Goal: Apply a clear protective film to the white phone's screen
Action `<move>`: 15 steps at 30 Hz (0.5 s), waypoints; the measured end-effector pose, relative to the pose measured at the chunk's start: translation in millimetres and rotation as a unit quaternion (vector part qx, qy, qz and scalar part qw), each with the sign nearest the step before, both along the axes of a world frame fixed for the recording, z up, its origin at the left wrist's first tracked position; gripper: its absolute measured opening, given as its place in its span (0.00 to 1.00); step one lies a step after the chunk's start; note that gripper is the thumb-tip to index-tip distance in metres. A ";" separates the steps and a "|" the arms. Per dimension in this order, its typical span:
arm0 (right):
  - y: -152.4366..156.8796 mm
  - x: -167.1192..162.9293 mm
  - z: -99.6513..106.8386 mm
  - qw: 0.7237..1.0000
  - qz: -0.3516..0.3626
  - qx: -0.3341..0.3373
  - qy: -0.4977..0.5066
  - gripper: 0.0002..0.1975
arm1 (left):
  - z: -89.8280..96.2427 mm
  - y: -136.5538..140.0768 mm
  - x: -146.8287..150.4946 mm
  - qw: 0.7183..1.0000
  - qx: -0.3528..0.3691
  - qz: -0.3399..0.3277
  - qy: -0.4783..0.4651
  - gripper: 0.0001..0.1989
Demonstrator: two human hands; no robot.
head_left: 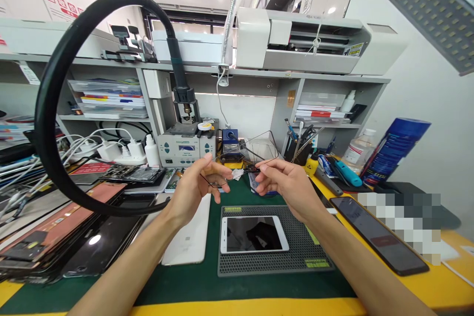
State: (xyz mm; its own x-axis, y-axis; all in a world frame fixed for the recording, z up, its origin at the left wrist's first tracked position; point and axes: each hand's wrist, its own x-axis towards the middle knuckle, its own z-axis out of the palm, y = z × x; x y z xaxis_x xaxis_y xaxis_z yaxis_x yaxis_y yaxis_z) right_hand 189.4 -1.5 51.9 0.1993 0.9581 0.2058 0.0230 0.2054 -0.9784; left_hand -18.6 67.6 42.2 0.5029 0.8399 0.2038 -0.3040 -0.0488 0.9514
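Between my two hands, above the back of the green mat, is what looks like a pair of thin, dark-framed glasses. My left hand is closed on one side of its frame, the fingers partly curled. My right hand pinches the other side between thumb and fingertips. A small whitish piece shows between the hands; I cannot make out what it is. Below them a white smartphone with a dark screen lies face up on a grey perforated pad.
A thick black hose arches at left beside stacked phone parts. A white tablet lies left of the pad. A rework station stands behind. At right are a black phone, a pen holder and a bottle.
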 end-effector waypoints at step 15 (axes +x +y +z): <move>2.3 9.9 -0.5 0.978 -0.140 0.115 0.103 0.04 | -2.6 6.5 -2.5 0.990 -0.116 -0.064 -0.040 0.28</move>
